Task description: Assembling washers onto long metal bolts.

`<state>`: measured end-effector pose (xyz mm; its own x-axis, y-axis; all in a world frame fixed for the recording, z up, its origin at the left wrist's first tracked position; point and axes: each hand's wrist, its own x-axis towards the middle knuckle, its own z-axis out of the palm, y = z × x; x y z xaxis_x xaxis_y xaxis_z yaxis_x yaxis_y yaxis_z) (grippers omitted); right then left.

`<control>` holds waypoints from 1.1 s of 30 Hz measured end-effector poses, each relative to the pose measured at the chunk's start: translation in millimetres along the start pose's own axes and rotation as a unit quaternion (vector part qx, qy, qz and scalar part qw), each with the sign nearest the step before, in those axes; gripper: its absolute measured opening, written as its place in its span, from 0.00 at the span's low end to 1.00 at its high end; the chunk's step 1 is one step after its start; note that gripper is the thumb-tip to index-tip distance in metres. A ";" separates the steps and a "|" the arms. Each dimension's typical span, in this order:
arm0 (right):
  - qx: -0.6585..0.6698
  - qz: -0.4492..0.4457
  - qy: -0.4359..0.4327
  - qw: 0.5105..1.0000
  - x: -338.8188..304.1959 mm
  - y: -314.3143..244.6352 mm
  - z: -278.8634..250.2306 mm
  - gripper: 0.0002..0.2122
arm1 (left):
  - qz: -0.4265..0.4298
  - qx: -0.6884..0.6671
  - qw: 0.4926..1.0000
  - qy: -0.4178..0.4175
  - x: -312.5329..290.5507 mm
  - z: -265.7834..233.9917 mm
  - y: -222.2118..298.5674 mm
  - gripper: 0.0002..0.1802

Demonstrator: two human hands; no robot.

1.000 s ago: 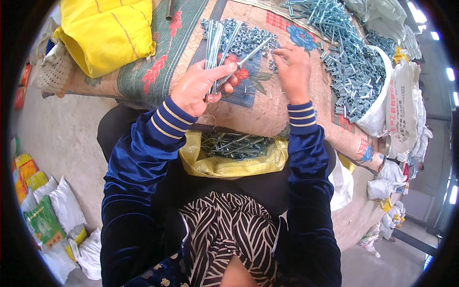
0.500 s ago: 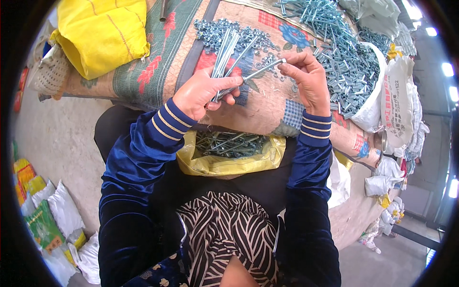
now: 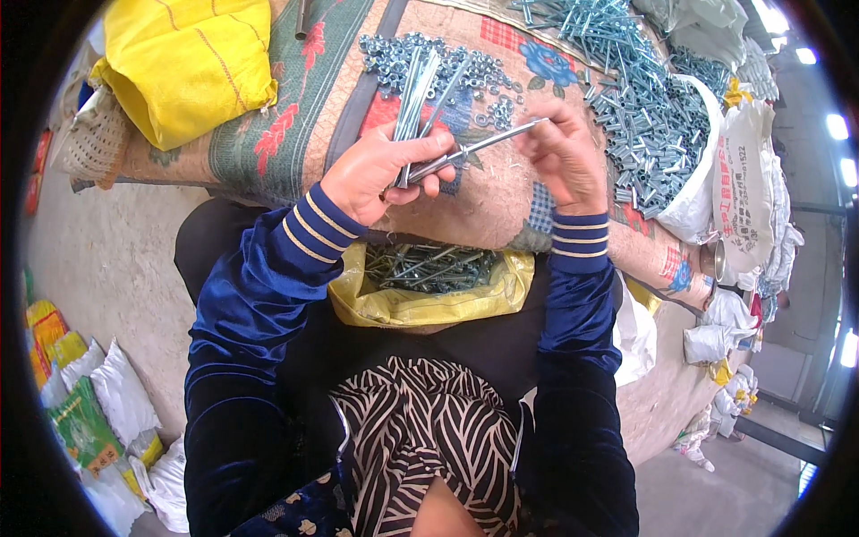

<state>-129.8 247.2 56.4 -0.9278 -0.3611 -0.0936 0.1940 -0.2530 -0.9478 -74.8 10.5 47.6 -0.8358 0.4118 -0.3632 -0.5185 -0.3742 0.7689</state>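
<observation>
My left hand (image 3: 380, 170) is closed round a bundle of long thin metal bolts (image 3: 416, 94). One long bolt (image 3: 497, 138) points away from the bundle to the right. At its far end is my right hand (image 3: 568, 157), fingers curled and blurred by motion; whether they grip the tip does not show. Loose nuts (image 3: 403, 58) lie heaped on the patterned cloth (image 3: 497, 201) just beyond the bundle. Below my hands, an open yellow sack (image 3: 394, 311) holds many long metal rods or bolts (image 3: 438, 268).
At the far right, a big pile of short metal sleeves and long bolts (image 3: 653, 134) spills by a white sack (image 3: 702, 188). A yellow woven bag (image 3: 188, 67) sits at the far left. Filled bags (image 3: 116, 394) stand on the floor at left.
My right hand has turned and dropped slightly at the bolt's end; the pale piece seen between its fingertips no longer shows. My left hand keeps the bundle, nearly unmoved.
</observation>
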 end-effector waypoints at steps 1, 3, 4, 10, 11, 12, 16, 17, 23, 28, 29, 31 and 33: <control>0.014 0.023 0.004 1.000 -1.1 6.3 8.7 0.07 | 0.007 -0.030 1.000 0.001 2.2 1.9 -2.2 0.13; -0.042 0.060 -0.013 0.997 -2.7 25.5 33.9 0.07 | 0.013 -0.060 0.998 0.004 4.5 7.7 -3.2 0.15; -0.027 0.087 -0.002 0.996 -6.2 26.2 45.5 0.07 | 0.030 -0.051 0.997 0.049 3.6 11.5 -2.7 0.15; -0.041 -0.029 0.014 0.999 -9.1 3.8 30.7 0.09 | 0.004 0.099 0.993 0.068 0.3 5.7 3.5 0.15; -0.060 -0.033 -0.006 0.998 -8.2 3.4 24.6 0.09 | -0.050 0.126 0.990 0.026 0.7 3.1 4.7 0.14; -0.060 -0.033 -0.006 0.998 -7.8 3.7 25.4 0.09 | -0.050 0.125 0.990 0.027 2.8 1.4 1.7 0.14; -0.068 -0.077 0.049 0.993 -6.4 1.3 39.3 0.10 | -0.027 0.041 0.999 0.005 5.3 4.3 -3.1 0.14; -0.035 -0.100 0.075 0.992 -6.1 1.1 42.1 0.11 | -0.023 0.045 0.998 0.038 3.7 8.0 -1.2 0.13; -0.384 0.110 0.131 0.907 -6.3 -18.1 31.2 0.13 | 0.114 0.073 0.987 0.084 -4.1 22.7 -5.3 0.11; -0.177 -0.099 0.101 0.974 -2.6 -3.4 22.9 0.13 | 0.124 0.071 0.987 0.074 -3.0 25.2 -5.4 0.10; -0.217 -0.053 0.056 0.973 -2.3 -2.8 11.2 0.13 | 0.135 0.077 0.985 0.077 -3.8 26.6 -4.9 0.10; -0.265 -0.053 0.088 0.959 -4.0 -3.5 21.9 0.13 | 0.129 0.078 0.985 0.083 -3.9 23.9 -5.0 0.10; -0.313 -0.053 0.124 0.940 -4.7 -2.0 32.0 0.13 | 0.124 0.078 0.985 0.086 -3.3 22.9 -6.4 0.10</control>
<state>-115.6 220.7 68.6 -0.9921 -0.1245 0.0178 -0.0584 0.3304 -0.9420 -64.6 30.5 55.9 -0.9585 0.1715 -0.2278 -0.2718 -0.3083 0.9116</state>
